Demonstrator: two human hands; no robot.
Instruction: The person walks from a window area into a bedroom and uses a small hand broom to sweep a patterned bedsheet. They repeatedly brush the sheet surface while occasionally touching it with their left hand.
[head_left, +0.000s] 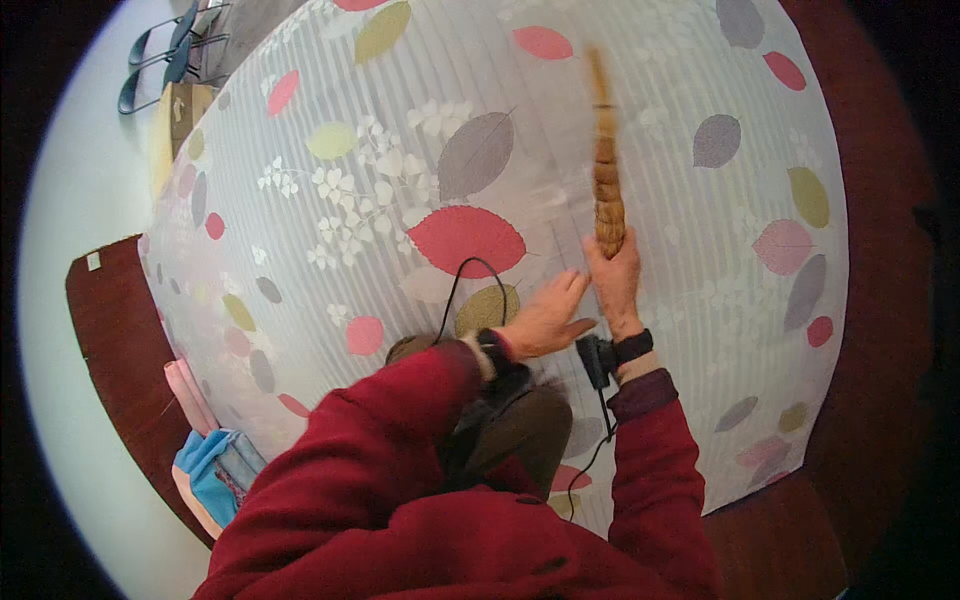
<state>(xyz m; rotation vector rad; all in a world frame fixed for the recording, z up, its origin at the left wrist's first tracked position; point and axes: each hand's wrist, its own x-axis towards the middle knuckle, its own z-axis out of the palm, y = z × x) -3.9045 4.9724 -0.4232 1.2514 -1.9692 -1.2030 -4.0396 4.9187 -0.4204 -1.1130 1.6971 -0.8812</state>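
My right hand (616, 281) grips the thick end of a long, tapering brown hand broom (608, 176), apparently of bound straw. It points away from me over a leaf-patterned bed sheet (660, 315), and its far tip is blurred. My left hand (544, 315) is beside the right one, low over the sheet, with thumb and fingers apart and nothing visible in it. Whether its palm touches the sheet, I cannot tell. Each wrist wears a black band, and a black device (595, 361) with a cable sits by the right wrist.
Under me, my bent knee (525, 427) presses on the sheet. A black cable (480, 261) loops up near my left forearm. Folded pink and blue cloths (214, 465) lie at the left on a dark reddish-brown bed edge (124, 315). Beyond stand a cardboard box (187, 109) and dark chairs (161, 64).
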